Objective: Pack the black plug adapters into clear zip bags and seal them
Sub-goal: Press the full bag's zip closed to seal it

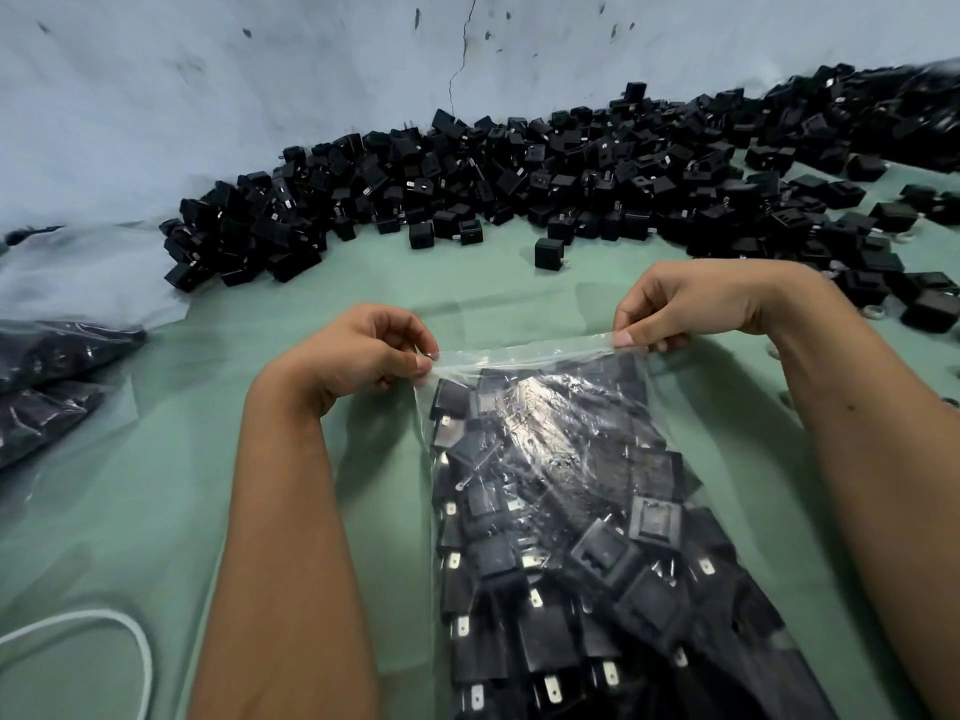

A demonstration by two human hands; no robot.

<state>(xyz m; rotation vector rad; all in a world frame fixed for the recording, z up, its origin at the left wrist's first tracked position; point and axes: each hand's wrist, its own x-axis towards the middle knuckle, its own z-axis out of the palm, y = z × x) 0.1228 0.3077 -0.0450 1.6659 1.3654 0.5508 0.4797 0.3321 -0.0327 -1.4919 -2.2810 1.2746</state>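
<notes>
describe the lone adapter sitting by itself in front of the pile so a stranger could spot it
Start at the long pile of black plug adapters along the pale wall, then look down onto the bare green table between the pile and the right hand. The lone adapter stands there just above that hand, a black cube with a metal prong at its lower right, touching no other adapter.

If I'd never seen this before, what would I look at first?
Probably the clear zip bag stuffed with black plug adapters, front and centre on the green table. The left hand and right hand each pinch a top corner of it. Behind them, a huge heap of loose adapters runs along the pale wall.
</notes>
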